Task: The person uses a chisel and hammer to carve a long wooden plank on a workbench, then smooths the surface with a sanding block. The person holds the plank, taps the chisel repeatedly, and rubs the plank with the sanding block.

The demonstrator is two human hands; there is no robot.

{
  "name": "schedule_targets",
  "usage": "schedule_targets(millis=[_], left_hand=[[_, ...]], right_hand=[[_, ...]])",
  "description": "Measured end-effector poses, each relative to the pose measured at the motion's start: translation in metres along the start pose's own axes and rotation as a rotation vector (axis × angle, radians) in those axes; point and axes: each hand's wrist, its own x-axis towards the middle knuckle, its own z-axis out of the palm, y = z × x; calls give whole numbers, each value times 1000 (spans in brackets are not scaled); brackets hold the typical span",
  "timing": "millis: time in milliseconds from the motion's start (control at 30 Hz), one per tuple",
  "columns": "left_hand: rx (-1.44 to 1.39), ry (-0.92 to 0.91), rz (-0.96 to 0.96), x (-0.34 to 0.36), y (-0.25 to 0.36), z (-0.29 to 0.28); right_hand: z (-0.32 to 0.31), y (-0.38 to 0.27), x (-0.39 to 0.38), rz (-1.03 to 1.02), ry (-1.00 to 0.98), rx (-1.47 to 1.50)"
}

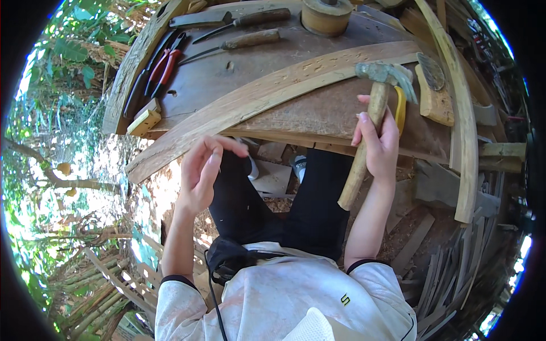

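My right hand (380,139) is wrapped around the wooden handle of a claw hammer (359,165), below its head. The worn metal head points up and away from me, over the right part of the wooden workbench (227,85). My left hand (200,173) is raised near the bench's front edge, thumb and fingers curled together; whatever they may pinch is too small to make out. Between my hands and the tools lies a long curved wooden plank (273,91), its left end jutting past the bench edge. A yellow curved thing (400,111) shows partly behind my right hand.
At the back left lie red-handled pliers (168,71), two wooden-handled tools (250,40) and a flat blade (200,19). A round wooden block (327,17) stands at the back. On the right are a wood block (435,96) and a curved strip (466,131); scrap wood lies below.
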Motion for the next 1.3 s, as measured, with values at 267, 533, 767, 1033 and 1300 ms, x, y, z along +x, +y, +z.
schedule_targets(millis=[267, 533, 767, 1033, 1300], left_hand=[[-39, 21, -290, -61, 2, 0], [339, -36, -288, -54, 7, -4], [777, -41, 9, -34, 18, -15], [1289, -56, 4, -21, 6, -32], [1357, -59, 83, -11, -14, -43]], right_hand=[[1, 3, 0, -30, 20, -67], [1, 4, 1, -38, 14, -71], [0, 1, 2, -2, 9, 44], [-10, 5, 6, -59, 152, 278], [-15, 5, 13, -10, 410, 635]])
